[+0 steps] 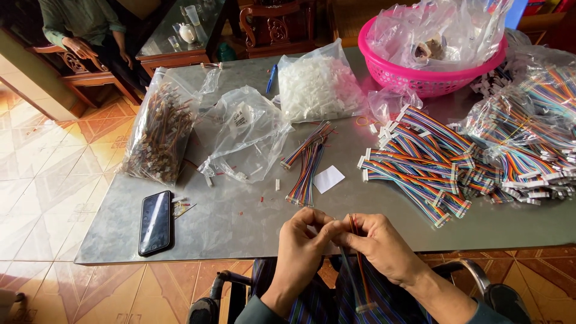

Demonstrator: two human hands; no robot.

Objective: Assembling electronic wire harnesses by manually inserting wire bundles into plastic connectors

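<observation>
My left hand (303, 246) and my right hand (378, 246) meet at the near edge of the grey metal table (240, 222). Together they pinch the top end of a thin multicoloured ribbon cable (359, 267), which hangs down over my lap to a white connector. Just beyond my fingers lies a small bundle of the same rainbow cables (307, 168) next to a white paper slip (328, 179). A large heap of finished rainbow cables with white plugs (420, 159) is spread to the right.
A black phone (155, 222) lies at the left front. Clear bags hold brown wires (161, 133), loose parts (249, 135) and white connectors (315, 84). A pink basket (420, 75) stands at the back right. Another person (84, 30) sits at the far left.
</observation>
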